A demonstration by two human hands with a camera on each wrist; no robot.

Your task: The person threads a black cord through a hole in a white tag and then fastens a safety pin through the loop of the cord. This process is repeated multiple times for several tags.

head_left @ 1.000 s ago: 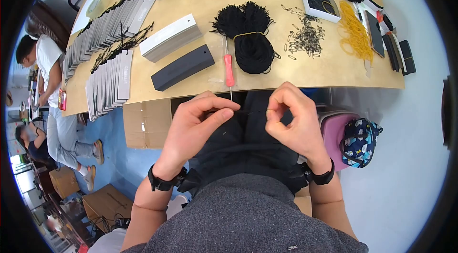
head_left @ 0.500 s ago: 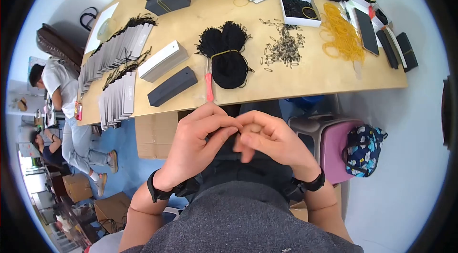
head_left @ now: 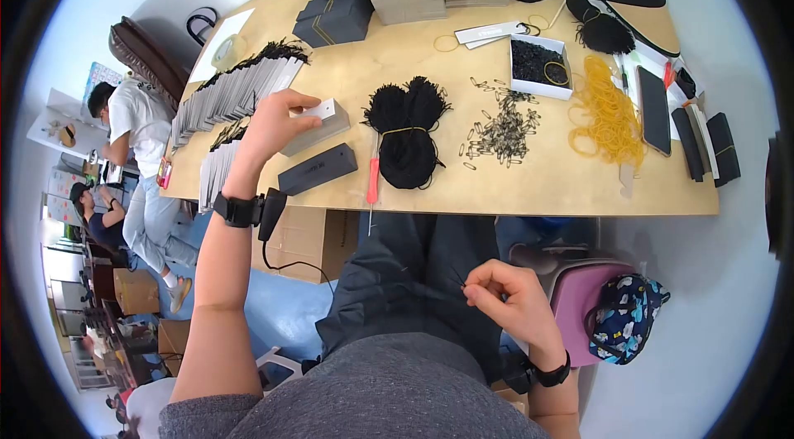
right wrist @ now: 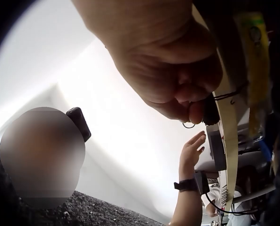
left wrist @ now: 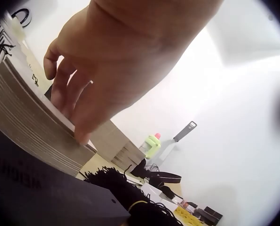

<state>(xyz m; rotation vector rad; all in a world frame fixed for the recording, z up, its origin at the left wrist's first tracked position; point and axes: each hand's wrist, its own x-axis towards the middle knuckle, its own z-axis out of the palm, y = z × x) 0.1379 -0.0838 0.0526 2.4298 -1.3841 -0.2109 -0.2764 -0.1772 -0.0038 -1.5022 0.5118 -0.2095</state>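
Observation:
My left hand [head_left: 279, 126] is over a stack of white hang tags [head_left: 324, 126] on the table. In the left wrist view its thumb [left wrist: 82, 134] lies at the near edge of the top tag, the other fingers on the far side. My right hand [head_left: 511, 297] is low over the lap, pinching a thin black string [head_left: 457, 278] between thumb and forefinger. A small loop of it shows below the fingertips in the right wrist view. A dark tag stack [head_left: 318, 169] lies beside the white one, and a red-handled tool [head_left: 373, 182] lies at the table edge.
A tied bundle of black strings [head_left: 407, 145], loose black safety pins [head_left: 503, 133], a white box [head_left: 542, 91] and yellow rubber bands [head_left: 608, 120] lie across the table. Strung tags [head_left: 240, 95] fan out at left. A pink chair [head_left: 571, 307] stands at right.
My hands were close together over the lap, then touching. Now the left has moved up and left to the white tags, while the right has drawn lower, holding the string.

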